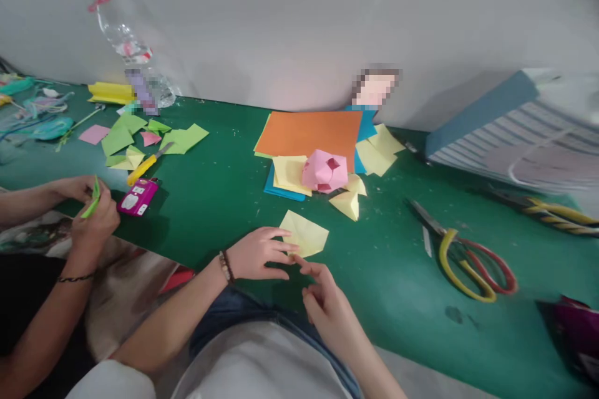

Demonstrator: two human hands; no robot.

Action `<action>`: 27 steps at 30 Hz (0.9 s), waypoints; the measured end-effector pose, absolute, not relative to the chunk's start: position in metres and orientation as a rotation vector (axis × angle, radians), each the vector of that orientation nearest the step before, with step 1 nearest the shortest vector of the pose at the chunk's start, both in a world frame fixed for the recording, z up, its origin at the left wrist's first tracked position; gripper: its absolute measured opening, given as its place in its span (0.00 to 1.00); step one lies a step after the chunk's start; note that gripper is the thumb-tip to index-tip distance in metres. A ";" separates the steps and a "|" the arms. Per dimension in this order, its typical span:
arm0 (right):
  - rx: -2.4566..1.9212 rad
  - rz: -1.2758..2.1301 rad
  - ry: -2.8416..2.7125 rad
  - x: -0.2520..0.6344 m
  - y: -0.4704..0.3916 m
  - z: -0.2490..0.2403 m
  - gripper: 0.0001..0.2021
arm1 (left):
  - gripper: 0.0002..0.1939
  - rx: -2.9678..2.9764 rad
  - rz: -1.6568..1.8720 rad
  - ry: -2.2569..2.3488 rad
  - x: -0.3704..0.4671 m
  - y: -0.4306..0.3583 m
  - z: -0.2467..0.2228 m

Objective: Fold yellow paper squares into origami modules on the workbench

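A pale yellow paper [306, 235] with creases and one folded corner lies on the green table [224, 168] in front of me. Fingers spread, my left hand [262, 254] rests at the paper's left and lower edge. My right hand [322, 293] is at the lower edge, its index fingertip close to my left fingertips and its other fingers curled; nothing shows in it. Just behind the paper sit a pink folded paper ball [324, 171], a yellow folded piece [347, 204] and a stack of yellow squares [289, 173] over blue sheets.
Red-and-yellow-handled scissors [468, 262] lie at right, near a box [510, 131]. Orange sheets [313, 134] are by the wall. At left, another person's hands [96, 209] hold green paper near a purple packet [138, 197], a yellow cutter [143, 169] and a bottle [126, 43].
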State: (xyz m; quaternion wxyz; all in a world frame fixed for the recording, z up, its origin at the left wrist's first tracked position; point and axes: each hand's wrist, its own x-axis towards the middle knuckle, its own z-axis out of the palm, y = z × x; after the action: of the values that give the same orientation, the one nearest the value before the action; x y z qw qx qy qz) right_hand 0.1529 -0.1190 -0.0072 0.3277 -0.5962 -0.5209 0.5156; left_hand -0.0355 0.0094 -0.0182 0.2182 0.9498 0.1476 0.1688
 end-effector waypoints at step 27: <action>-1.778 0.069 -1.903 0.159 -0.083 -0.020 0.10 | 0.20 2.530 0.409 0.560 -0.042 0.007 -0.006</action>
State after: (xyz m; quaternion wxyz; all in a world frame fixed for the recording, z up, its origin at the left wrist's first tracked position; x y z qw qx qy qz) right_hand 0.1586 -0.0832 -0.0200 0.2648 -0.6581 -0.7044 0.0257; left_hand -0.0422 0.0075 -0.0063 0.2563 0.9322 0.2065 0.1507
